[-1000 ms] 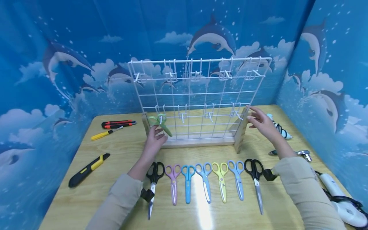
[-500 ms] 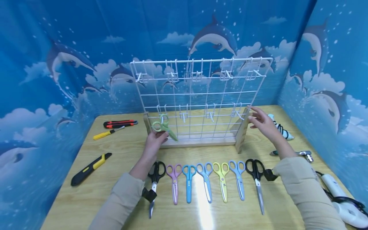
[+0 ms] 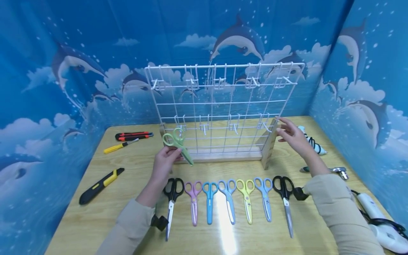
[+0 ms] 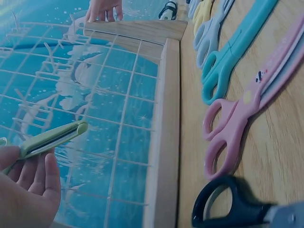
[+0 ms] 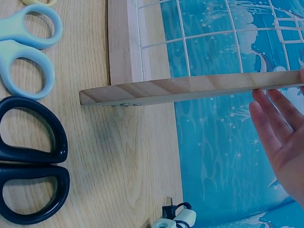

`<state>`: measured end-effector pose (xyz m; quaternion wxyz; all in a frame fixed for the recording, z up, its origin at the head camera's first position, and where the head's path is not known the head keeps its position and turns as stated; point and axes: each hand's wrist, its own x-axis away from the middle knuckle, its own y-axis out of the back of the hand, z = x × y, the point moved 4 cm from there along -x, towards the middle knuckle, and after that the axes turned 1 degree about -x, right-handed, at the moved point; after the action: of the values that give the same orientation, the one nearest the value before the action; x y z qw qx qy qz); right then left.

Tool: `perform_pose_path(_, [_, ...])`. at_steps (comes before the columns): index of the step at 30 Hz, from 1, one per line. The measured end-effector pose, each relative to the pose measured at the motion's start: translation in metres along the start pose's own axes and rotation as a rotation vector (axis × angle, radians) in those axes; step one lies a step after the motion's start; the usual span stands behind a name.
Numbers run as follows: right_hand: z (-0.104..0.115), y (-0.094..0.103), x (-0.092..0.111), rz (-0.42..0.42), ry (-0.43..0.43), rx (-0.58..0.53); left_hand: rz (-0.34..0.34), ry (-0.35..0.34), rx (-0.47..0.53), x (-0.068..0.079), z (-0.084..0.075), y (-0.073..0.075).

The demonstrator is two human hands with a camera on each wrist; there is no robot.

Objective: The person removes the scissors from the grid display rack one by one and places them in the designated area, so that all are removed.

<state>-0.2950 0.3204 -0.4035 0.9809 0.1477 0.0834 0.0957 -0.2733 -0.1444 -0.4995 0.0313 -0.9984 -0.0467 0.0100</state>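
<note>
A pair of green scissors point(image 3: 185, 151) is pinched by the blade part in my left hand point(image 3: 164, 162), handle loops up. One loop appears just in front of a lower left hook point(image 3: 180, 126); no hook can be seen clearly through it. In the left wrist view the blade part point(image 4: 54, 137) of the scissors points away from the thumb, and the loops are mostly out of frame. A white wire grid rack point(image 3: 211, 103) with several hooks stands on a wooden base. At its right wooden post point(image 3: 268, 148), my right hand point(image 3: 292, 135) holds the upper end between thumb and index finger.
Several scissors lie in a row in front of the rack, among them black point(image 3: 173, 189), pink point(image 3: 193, 198) and yellow point(image 3: 246, 198) pairs. Cutters point(image 3: 101, 186) and a yellow screwdriver point(image 3: 118, 147) lie left. A ratchet point(image 3: 338, 170) and corded tools point(image 3: 369, 209) lie right.
The green scissors have come down and back from the lower left hook toward me, with the left hand shifting slightly left. My right hand has stayed at the post.
</note>
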Motion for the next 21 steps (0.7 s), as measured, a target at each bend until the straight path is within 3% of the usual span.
perform_pose_path(3, [0.007, -0.003, 0.002, -0.017, -0.032, 0.052, 0.023, -0.03, -0.059, 0.011, -0.003, 0.012])
perform_pose_path(7, [0.006, -0.004, 0.001, -0.026, -0.036, 0.081, 0.034, -0.008, -0.121, 0.031, -0.01, 0.034])
perform_pose_path(8, [0.001, -0.002, -0.001, -0.025, -0.024, 0.059, 0.032, 0.016, -0.146, 0.037, -0.013, 0.041])
perform_pose_path(10, [-0.007, 0.001, -0.004, -0.024, -0.031, 0.062, 0.049, 0.061, -0.15, 0.056, -0.037, 0.051])
perform_pose_path(15, [-0.024, 0.008, -0.011, -0.046, -0.074, 0.117, 0.013, 0.213, -0.246, 0.085, -0.06, 0.092])
perform_pose_path(16, [-0.027, 0.009, -0.011, -0.053, -0.069, 0.131, -0.027, 0.247, -0.307, 0.083, -0.049, 0.106])
perform_pose_path(18, [-0.004, -0.001, -0.003, -0.051, -0.094, 0.162, -0.079, 0.225, -0.401, 0.084, -0.037, 0.131])
perform_pose_path(20, [-0.027, 0.007, -0.011, -0.067, -0.066, 0.178, -0.145, 0.205, -0.546, 0.084, -0.022, 0.154])
perform_pose_path(21, [-0.015, 0.003, -0.008, -0.048, -0.06, 0.136, -0.169, 0.182, -0.621, 0.085, -0.015, 0.164])
